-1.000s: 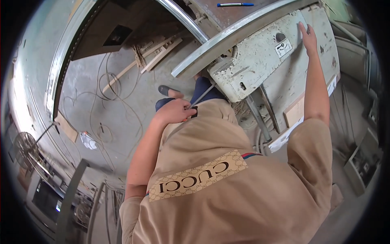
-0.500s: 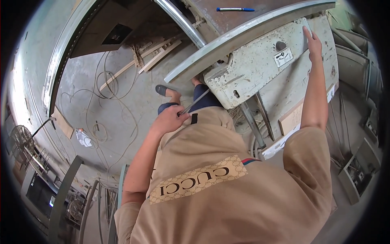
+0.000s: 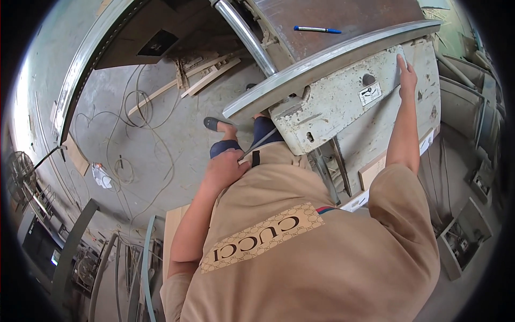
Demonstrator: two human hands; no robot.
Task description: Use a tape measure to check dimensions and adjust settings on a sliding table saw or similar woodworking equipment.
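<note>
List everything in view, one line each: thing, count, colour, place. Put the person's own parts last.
Machine panel: one, worn pale green-grey metal, upper right, with a small label plate.
Metal rail: one, grey, along the panel's top edge.
Pen: one, blue, lying on the brown table top at the top.
Steel tube: one, shiny, top centre.
Wood offcuts: several, pale, on the concrete floor.
Cables: several loops, dark, on the floor, left.
Fan: one, dark, far left.
Shirt: one, tan, lower centre.
Sandalled foot: one, on the floor, centre.
Left hand: at the hip, on the shirt's edge.
Right hand: fingers pressed flat on the panel.
</note>
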